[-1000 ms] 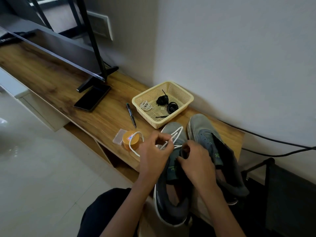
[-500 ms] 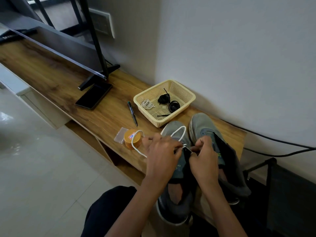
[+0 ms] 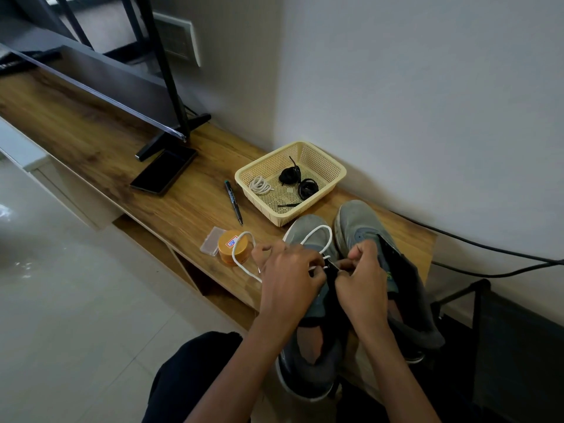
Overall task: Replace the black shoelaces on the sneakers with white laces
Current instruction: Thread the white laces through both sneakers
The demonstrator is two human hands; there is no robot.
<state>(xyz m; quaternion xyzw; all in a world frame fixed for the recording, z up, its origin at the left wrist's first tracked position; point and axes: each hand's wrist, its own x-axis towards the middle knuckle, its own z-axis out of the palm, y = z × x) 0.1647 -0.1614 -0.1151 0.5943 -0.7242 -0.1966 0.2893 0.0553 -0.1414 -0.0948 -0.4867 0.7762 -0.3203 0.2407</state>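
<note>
worn grey sneaker, white lace looping over its toe

Grey sneakers, one partly laced in white

The left sneaker and right sneaker stand side by side, toes toward the wall. A white lace loops over the left toe (another loop trails leftward). A coiled white lace and two black laces lie in the basket.

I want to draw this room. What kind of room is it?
Probably a living room at home: a flat-screen TV stands on a long wooden bench against the wall, with a phone by its foot and pale tiled floor.
</note>
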